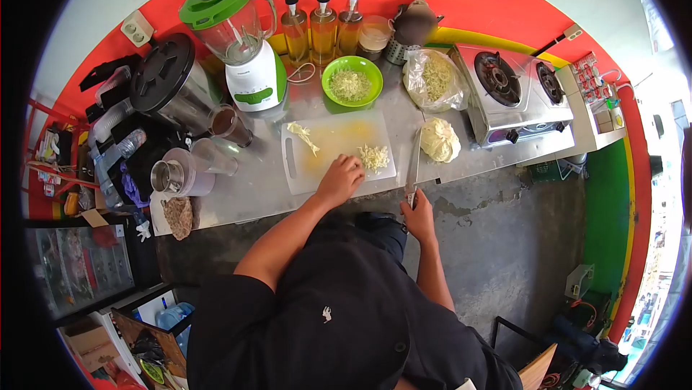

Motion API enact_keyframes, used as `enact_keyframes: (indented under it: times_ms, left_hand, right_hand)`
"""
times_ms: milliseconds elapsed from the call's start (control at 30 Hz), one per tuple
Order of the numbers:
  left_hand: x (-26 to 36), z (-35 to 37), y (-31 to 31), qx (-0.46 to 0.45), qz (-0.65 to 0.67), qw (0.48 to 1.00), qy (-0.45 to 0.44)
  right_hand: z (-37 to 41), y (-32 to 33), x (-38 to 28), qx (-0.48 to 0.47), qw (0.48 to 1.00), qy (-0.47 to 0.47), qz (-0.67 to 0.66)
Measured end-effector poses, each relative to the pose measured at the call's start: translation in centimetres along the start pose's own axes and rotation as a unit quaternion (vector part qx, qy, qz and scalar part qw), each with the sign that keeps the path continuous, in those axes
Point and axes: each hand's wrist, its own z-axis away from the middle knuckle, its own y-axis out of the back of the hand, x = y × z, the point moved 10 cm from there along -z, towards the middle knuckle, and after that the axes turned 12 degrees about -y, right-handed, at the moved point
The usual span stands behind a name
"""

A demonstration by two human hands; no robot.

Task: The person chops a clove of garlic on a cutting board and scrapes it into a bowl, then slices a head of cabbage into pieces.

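My right hand (418,215) is closed round the handle of a kitchen knife (414,163), whose blade points away from me, right of the cutting board. Fingers bent and close together, my left hand (344,178) rests at the near edge of the white cutting board (328,134). Its fingertips are beside a pile of shredded cabbage (374,158); whether they pinch any is hidden. A pale strip of cabbage core (303,136) lies on the board's far left part. Just right of the blade sits a piece of cabbage head (440,140).
Behind the board stand a green bowl (372,76) of shreds and a plastic bag (436,80) of shredded cabbage. A blender (252,76) and several pump bottles (324,26) line the wall. A gas stove (504,102) is on the right, plastic jugs (216,156) on the left.
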Motion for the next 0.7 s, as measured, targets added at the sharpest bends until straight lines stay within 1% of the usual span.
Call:
enact_keyframes:
  times_ms: [67,100,167,200,267,300,367,400,467,500,567,600,667,700]
  left_hand:
    - [-1.4,-0.2,2.4,0.101,0.027,0.991,0.080]
    - [-1.8,-0.1,3.5,0.089,0.019,0.993,0.077]
    - [-3.0,-0.3,3.4,0.072,0.051,0.987,0.137]
    - [-3.2,-0.4,3.1,0.070,0.053,0.987,0.135]
    - [-4.7,0.4,1.8,0.024,0.069,0.980,0.186]
    - [-4.9,0.8,1.5,0.017,0.068,0.981,0.183]
    - [-4.1,1.2,1.9,0.057,0.090,0.988,0.113]
    - [-3.7,1.5,2.4,0.050,0.090,0.989,0.111]
    - [-1.2,1.7,4.2,0.015,0.060,0.997,0.047]
    - [-1.1,2.1,4.8,0.012,0.058,0.997,0.045]
    - [-0.6,2.9,4.3,-0.064,0.037,0.997,0.027]
    - [-0.6,3.3,4.3,-0.065,0.036,0.997,0.026]
    - [-0.1,3.6,4.0,-0.077,-0.010,0.997,-0.025]
    - [-0.2,3.6,3.9,-0.077,-0.010,0.997,-0.027]
  right_hand:
    - [0.4,0.9,-0.1,0.006,0.999,-0.018,0.028]
    - [0.6,0.2,-0.4,0.005,1.000,-0.021,0.014]
    - [0.7,1.2,-0.9,0.009,0.999,-0.015,0.033]
    - [1.1,1.8,-1.5,0.011,0.999,-0.018,0.028]
    - [1.3,2.1,-1.9,0.013,0.999,-0.021,0.029]
    - [1.3,2.2,-1.7,0.015,0.999,-0.022,0.031]
    - [1.1,2.2,-0.7,0.019,0.999,-0.019,0.040]
    - [1.2,2.1,-0.3,0.019,0.998,-0.009,0.057]
    - [1.8,2.5,-0.6,0.021,0.998,-0.012,0.052]
    - [2.1,2.7,-0.8,0.022,0.998,-0.013,0.053]
    - [2.5,2.9,-0.5,0.021,0.999,-0.030,0.038]
    - [2.7,3.1,-0.2,0.018,0.998,-0.046,0.026]
    - [3.0,3.3,-0.2,0.017,0.999,-0.043,0.020]
    - [3.1,3.4,-0.3,0.015,0.999,-0.041,0.015]
